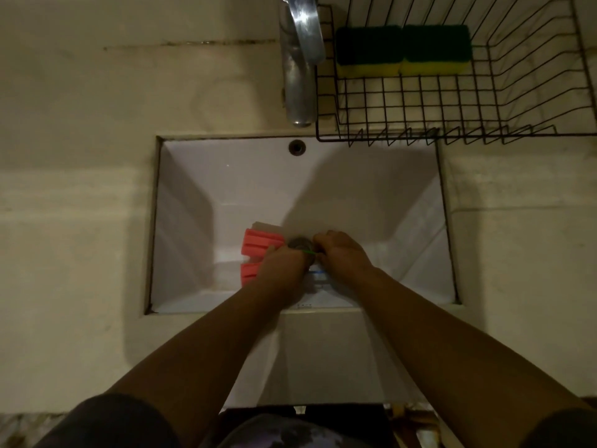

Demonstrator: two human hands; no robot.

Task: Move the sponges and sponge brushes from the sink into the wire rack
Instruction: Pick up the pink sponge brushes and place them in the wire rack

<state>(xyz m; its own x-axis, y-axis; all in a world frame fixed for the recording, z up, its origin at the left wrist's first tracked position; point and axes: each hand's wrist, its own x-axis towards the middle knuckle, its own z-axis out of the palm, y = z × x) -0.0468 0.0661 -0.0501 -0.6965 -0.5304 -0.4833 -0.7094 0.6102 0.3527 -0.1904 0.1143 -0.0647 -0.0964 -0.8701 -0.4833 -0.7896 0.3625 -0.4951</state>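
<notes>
Two green-and-yellow sponges (403, 50) sit side by side in the black wire rack (452, 101) — two pink sponges (261, 243) lie on the white sink (323, 189) floor.

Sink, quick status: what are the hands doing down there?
Both hands low in white sink. Left hand on pink ridged sponges; right hand grip unclear. Two green-yellow sponges racked.

The sink (339, 176) is showing smooth, glossy white ceramic. The tap (300, 56) is showing polished metal, reflecting light. The rack (452, 101) is showing thin black coated wire. The two sponges (402, 50) inside are showing yellow foam under rough green scouring pads. The counter (80, 156) is looking matt and stained.
</notes>
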